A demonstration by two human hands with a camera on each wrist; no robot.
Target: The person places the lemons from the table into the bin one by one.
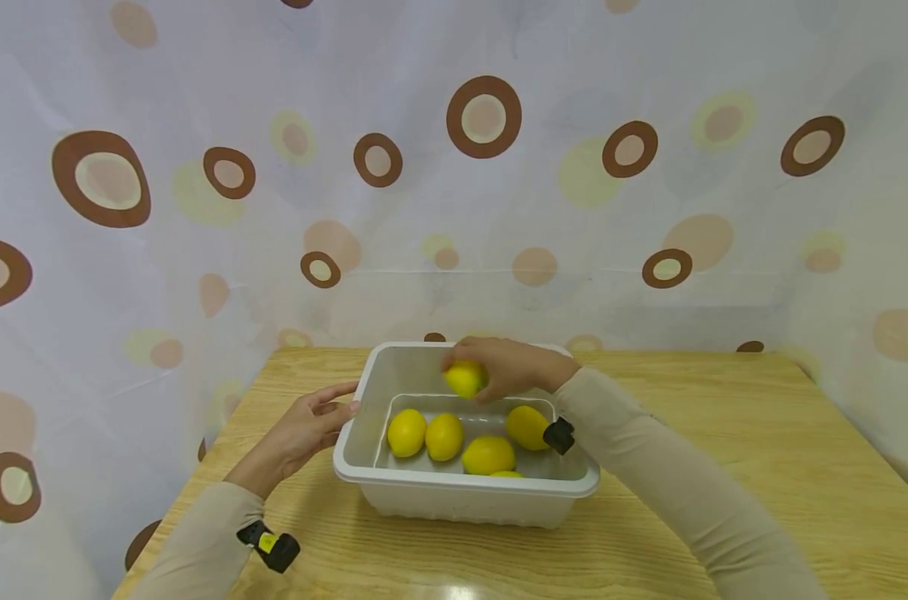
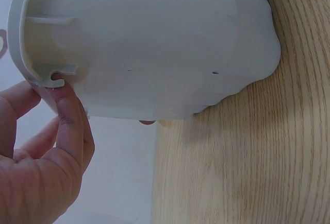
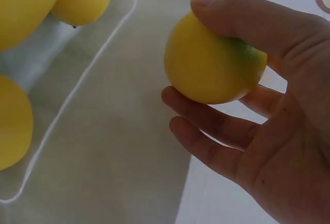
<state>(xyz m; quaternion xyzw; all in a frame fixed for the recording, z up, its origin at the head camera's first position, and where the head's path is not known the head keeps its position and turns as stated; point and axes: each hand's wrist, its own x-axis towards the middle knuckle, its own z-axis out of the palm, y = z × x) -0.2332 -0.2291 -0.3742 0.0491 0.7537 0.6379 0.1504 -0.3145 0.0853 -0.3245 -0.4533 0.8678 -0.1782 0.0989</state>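
Note:
A white plastic tub [image 1: 454, 500] stands on the table with several yellow lemons [image 1: 444, 437] on its floor. My left hand [image 1: 304, 433] grips the tub's left rim; in the left wrist view its fingers [image 2: 72, 121] hook under the rim [image 2: 15, 33]. Over the back part of the tub, my right hand [image 1: 517, 367] holds one lemon [image 1: 465, 379] above the others. The right wrist view shows this lemon [image 3: 206, 64], with a greenish patch, pinched between the thumb and fingers. One lemon near the front wall is mostly hidden by the rim.
The tub rests on a light wood-grain table [image 1: 724, 450]. Behind and beside it hangs a pale curtain [image 1: 424, 208] printed with brown, peach and yellow rounds. Each wrist wears a small black camera, the left one [image 1: 277, 550] near the table's front left.

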